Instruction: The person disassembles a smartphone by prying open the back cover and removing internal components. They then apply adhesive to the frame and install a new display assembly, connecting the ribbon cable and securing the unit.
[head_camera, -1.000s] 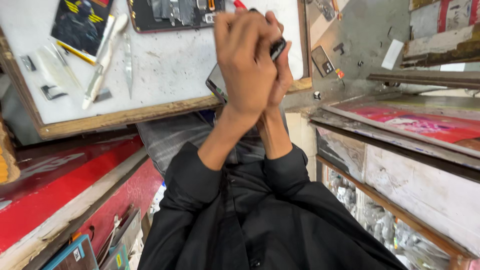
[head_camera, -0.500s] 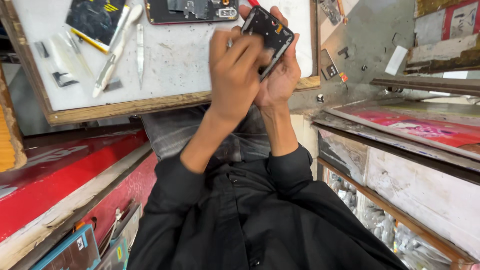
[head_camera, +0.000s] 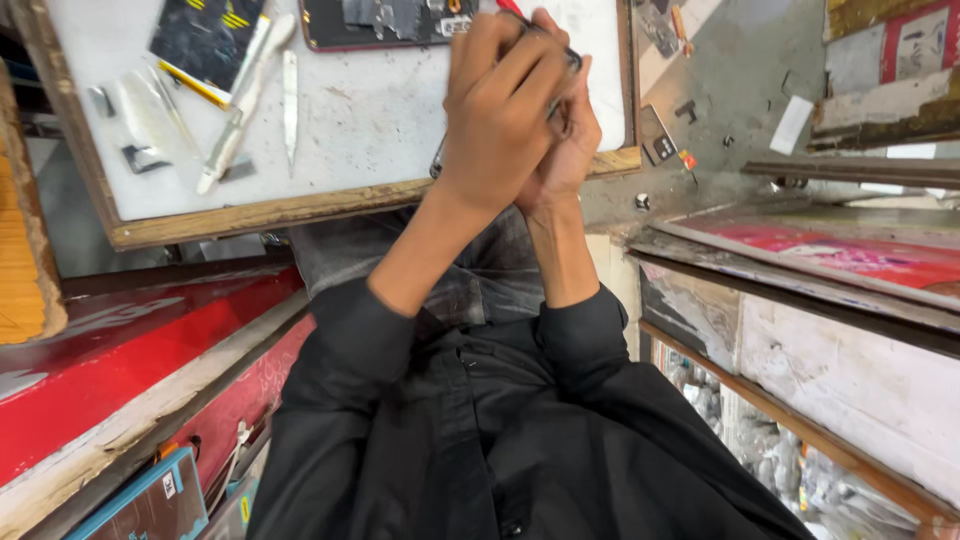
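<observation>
My left hand (head_camera: 500, 110) is wrapped over a dark phone (head_camera: 566, 62), hiding nearly all of it; only a thin edge shows at the top right of my fingers. My right hand (head_camera: 572, 140) grips the same phone from behind and below. Both hands are held together above the front edge of a white work board with a wooden frame (head_camera: 300, 208). A red tip of a tool (head_camera: 510, 8) pokes out above my fingers; I cannot tell which hand holds it.
On the board lie an opened phone (head_camera: 385, 20), a dark panel with yellow marks (head_camera: 205, 40), a metal blade (head_camera: 290, 100) and a pale stick-like tool (head_camera: 235, 110). A red counter (head_camera: 120, 350) runs at the left, shelves (head_camera: 830, 270) at the right, a blue box (head_camera: 140, 505) below.
The phone's open back showed half a second ago; now my left hand covers it, and both hands have closed tighter around it.
</observation>
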